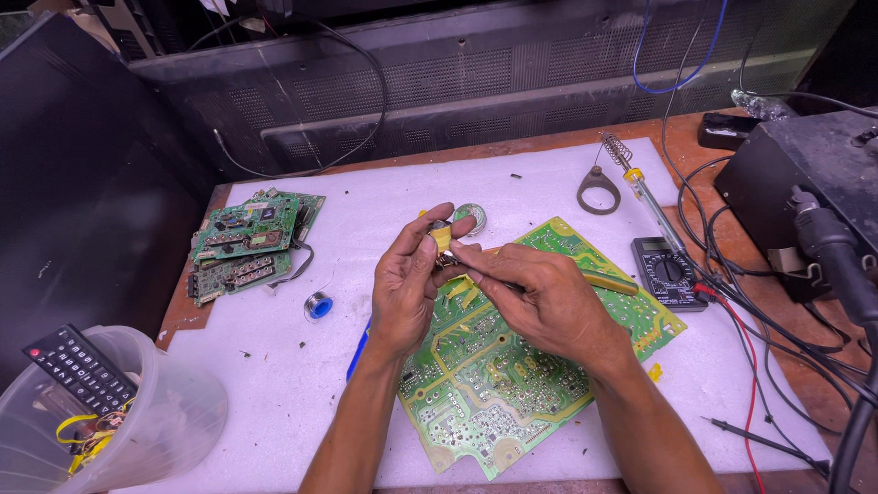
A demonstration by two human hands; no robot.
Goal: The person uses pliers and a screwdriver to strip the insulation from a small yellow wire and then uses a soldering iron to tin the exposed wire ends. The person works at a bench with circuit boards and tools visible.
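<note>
My left hand [408, 282] pinches a small yellow component [442, 238] between thumb and fingers, held above a large green circuit board [498, 375] lying on the white foam mat [274, 384]. My right hand [540, 297] grips a yellow-handled tool [608, 282] whose tip meets the component at my left fingertips. Both forearms cross the near part of the board. The tool's tip is hidden by my fingers.
Stacked smaller green boards [245, 242] lie at the left, a solder spool [318, 306] beside them. A soldering iron on its stand [631, 178], a multimeter [668, 273] with leads and a black box [805, 174] sit right. A plastic tub [169, 412] holds a remote [80, 368].
</note>
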